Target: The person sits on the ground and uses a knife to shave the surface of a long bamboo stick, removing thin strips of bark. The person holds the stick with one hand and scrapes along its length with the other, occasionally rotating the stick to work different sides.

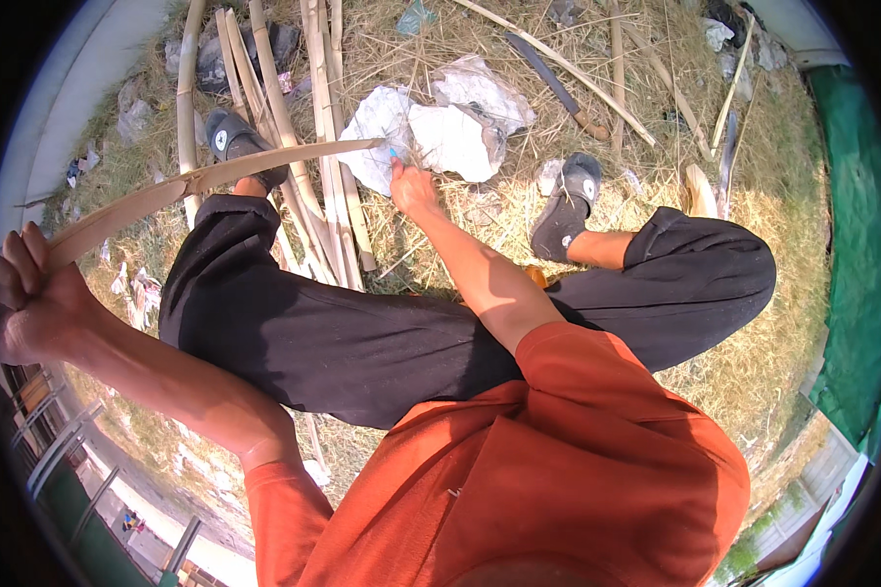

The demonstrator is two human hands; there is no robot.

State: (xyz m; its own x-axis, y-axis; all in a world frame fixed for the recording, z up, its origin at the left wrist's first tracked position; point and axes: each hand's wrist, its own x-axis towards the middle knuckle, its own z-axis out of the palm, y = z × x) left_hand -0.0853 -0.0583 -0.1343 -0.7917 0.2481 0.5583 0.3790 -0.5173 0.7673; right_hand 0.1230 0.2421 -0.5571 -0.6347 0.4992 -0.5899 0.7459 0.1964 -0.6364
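Note:
My left hand (39, 298) is wrapped round one end of a long split bamboo strip (196, 181), held out at the far left. The strip slants up and right across the view, and its narrow far end reaches close to my right hand (416, 191). That hand is closed beside the white stones (455, 142), its fingertips drawn together. A small blue bit shows at the fingertips; what it belongs to I cannot make out. Between my feet and beyond them, the pale stones lie on dry grass.
Several bamboo poles (328, 147) lie by my left foot. A long dark-bladed knife (548, 78) with a wooden handle rests beyond the stones, among more canes. Plastic scraps litter the straw. Green sheeting (852, 264) stands at the right, a pale wall (69, 108) at the left.

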